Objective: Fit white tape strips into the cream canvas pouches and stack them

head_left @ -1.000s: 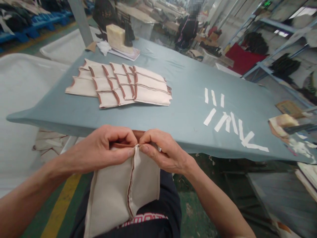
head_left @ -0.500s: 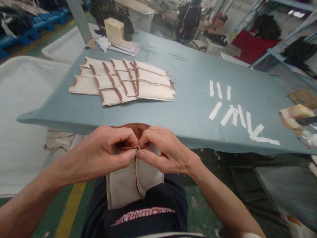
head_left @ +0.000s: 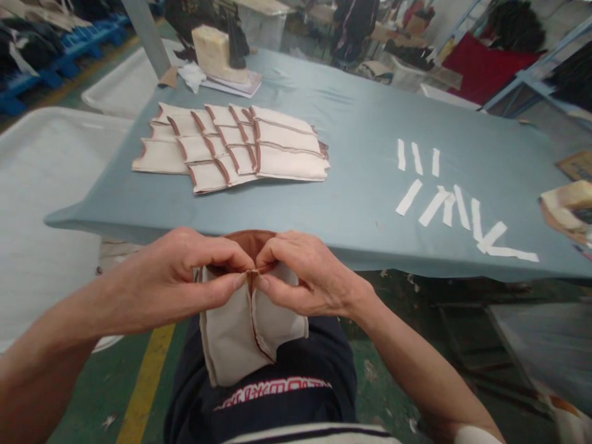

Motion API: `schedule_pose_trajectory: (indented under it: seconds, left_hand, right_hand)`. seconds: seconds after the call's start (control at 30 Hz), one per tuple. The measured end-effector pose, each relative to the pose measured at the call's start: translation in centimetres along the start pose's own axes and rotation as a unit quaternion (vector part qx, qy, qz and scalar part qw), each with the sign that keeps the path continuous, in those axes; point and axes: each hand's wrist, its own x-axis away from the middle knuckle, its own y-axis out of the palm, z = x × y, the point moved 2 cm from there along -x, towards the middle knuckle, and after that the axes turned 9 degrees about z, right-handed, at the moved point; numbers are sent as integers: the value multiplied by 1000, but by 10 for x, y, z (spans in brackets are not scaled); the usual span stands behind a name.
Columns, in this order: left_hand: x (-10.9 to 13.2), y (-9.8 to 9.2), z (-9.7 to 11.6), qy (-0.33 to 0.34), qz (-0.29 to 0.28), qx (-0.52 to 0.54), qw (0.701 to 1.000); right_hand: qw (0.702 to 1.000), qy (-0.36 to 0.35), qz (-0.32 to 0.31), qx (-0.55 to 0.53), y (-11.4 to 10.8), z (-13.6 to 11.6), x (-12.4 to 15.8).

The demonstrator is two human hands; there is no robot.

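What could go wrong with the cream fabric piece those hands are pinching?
The cream fabric piece with brown lining might slip or twist, because the left hand and right hand pinch it only near the top of its seam. Also, the thin white rectangular strips and overlapping cream fabric pieces with brown edges lie on the blue-grey covered table, so a bump could shift them.

- A yellowish block (head_left: 211, 52) stood on a booklet (head_left: 252, 86) near the table's (head_left: 361, 191) far left corner.
- White strips (head_left: 461, 207) lay scattered at the table's right.
- A white tub (head_left: 46, 185) stood left of the table.
- Red material (head_left: 490, 68), probably cloth, showed in the blurred background.
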Motion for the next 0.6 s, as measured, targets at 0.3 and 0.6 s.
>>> schedule_pose_trajectory:
  seconds: [0.3,0.6]
  left_hand:
    - [-2,-2,18,64,38,-46,996]
    - [6,5,13,64,120,-81,987]
  right_hand:
    - [999,19,-45,5,1,-1,-6]
    - [994,76,-37,-69,-7,-6,-14]
